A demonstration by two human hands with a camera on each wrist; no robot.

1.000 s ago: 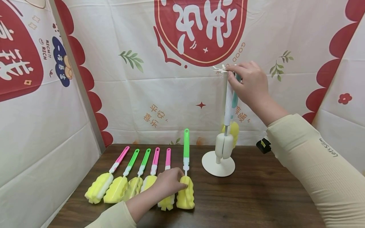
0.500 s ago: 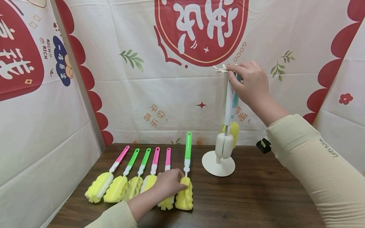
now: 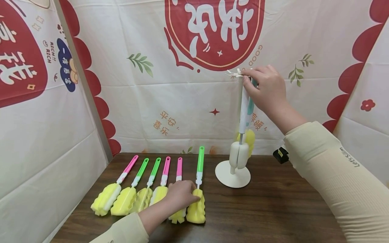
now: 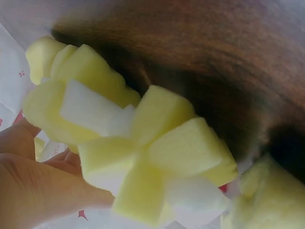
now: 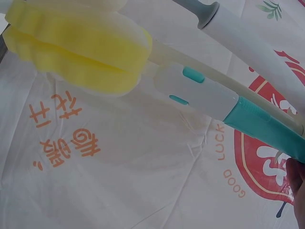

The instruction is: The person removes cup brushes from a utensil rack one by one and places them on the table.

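Observation:
My left hand pinches the yellow sponge head of a green-handled bottle brush at the right end of a row of similar brushes. In the left wrist view a yellow-and-white sponge head covers much of that hand's work. At the top of a cream stand with small hooks, my right hand holds the upper end of a teal-handled bottle brush, its yellow sponge hanging down. A white-handled brush with a pale sponge hangs in front of it.
Left of the left hand lie several bottle brushes with yellow sponges, among them a pink-handled brush and a green-handled brush. A small black object stands at the table's back right. Printed cloth hangs behind the wooden table.
The green handle of the brush in my left hand has sunk lower and shifted slightly right, while its sponge slid slightly left. My right hand and the stand stay where they were.

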